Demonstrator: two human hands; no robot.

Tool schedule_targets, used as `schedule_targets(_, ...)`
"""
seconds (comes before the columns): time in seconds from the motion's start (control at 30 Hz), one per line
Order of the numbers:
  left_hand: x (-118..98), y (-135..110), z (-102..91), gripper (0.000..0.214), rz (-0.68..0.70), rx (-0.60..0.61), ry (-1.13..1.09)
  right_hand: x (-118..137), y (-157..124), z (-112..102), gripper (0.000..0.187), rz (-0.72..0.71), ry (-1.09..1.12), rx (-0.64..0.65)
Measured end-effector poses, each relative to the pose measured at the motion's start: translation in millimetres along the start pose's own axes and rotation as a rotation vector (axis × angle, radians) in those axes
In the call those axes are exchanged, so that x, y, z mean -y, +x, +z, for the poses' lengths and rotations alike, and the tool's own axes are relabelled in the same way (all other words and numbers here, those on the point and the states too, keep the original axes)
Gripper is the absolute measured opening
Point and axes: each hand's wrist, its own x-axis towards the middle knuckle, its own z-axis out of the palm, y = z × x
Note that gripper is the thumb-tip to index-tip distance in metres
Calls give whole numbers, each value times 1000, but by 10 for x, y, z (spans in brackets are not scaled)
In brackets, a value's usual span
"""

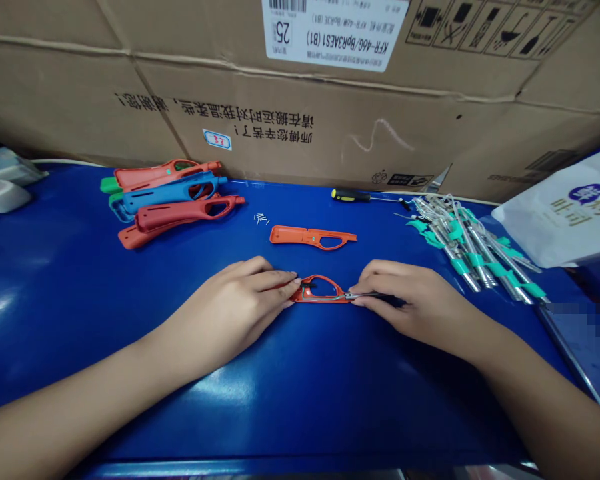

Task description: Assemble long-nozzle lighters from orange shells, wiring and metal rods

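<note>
Between the two hands lies an orange shell half (pixel 320 302), a thin wire (pixel 330 298) along its loop. This looks like wire work inside the shell; the next move seems to call for fine, steady control. The left hand (pixel 247 290), palm down, pins the shell's end under bunched fingertips; the right hand (pixel 415 293), angled inward, pinches a slim dark tool (pixel 386 298). Beyond both hands lies another orange half (pixel 291 235).

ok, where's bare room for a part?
Bare: blue table, near side of left hand and right hand; also between left hand and handle pile. Crowded: between hands, held orange shell; far right, metal rods beside white bag.
</note>
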Motion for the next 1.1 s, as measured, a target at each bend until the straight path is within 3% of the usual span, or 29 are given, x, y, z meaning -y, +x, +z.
schedule_targets(0.6, -6, -4, 16, 31, -26, -8, -27, 39, -9, -37, 23, -145, -251, 22)
schedule_targets(0.93, -11, -9, 38, 31, -29, 4, -49, 36, 34, -3, 17, -3, -46, -23)
schedule_targets(1.1, -59, -11, 35, 30, -51, 50, -107, 79, 30, -44, 12, 215, 183, 44)
